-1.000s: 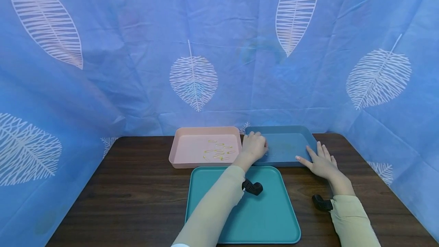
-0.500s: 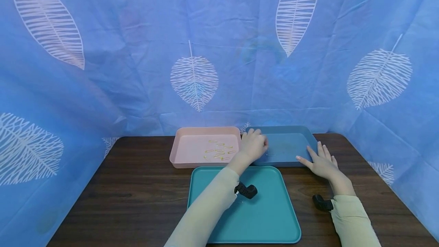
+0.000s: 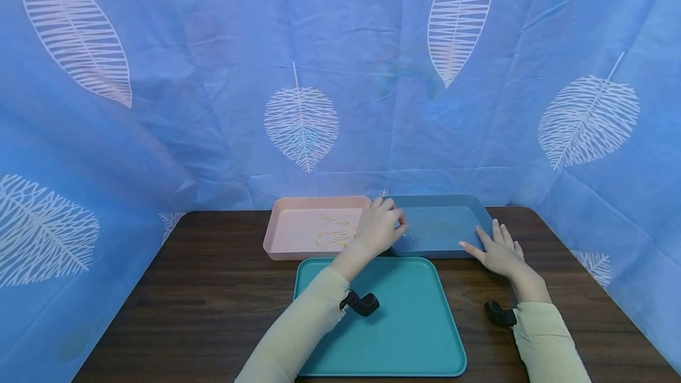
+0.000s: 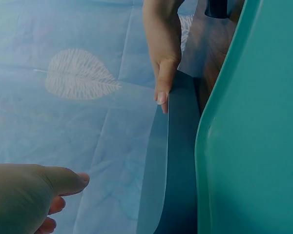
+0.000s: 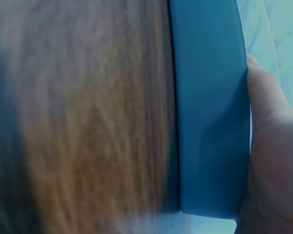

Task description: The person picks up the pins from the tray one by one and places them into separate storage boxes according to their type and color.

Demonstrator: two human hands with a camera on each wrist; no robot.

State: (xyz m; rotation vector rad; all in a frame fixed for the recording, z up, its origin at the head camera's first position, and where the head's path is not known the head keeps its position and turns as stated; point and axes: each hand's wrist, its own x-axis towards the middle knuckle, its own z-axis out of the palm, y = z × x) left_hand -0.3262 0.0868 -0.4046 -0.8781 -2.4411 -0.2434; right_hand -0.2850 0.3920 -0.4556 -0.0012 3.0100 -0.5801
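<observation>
My left hand [image 3: 376, 230] hangs above the neighbouring sides of the pink tray [image 3: 295, 223] and the blue tray [image 3: 447, 223]. Its fingers are loosely bent, and in the left wrist view the thumb [image 4: 68, 180] stands apart from them with nothing visible between. Several gold safety pins [image 3: 340, 233] lie in the pink tray, some hidden behind this hand. Small silvery wire pieces [image 3: 416, 240], too small to make out, lie in the blue tray near my fingertips. My right hand [image 3: 502, 257] rests on the blue tray's right front corner, fingers spread, thumb over the rim.
A teal tray [image 3: 409, 324] lies in front of both smaller trays, partly beneath my left forearm. All stand on a dark wooden table [image 3: 213, 300]. A blue leaf-patterned cloth [image 3: 351, 135] hangs close behind and at the sides. Each wrist carries a black camera mount [image 3: 362, 303].
My left hand has drawn back left and slightly nearer from the blue tray, and its thumb and fingers have come apart. More silvery wire shows in that tray. The right hand has stayed still.
</observation>
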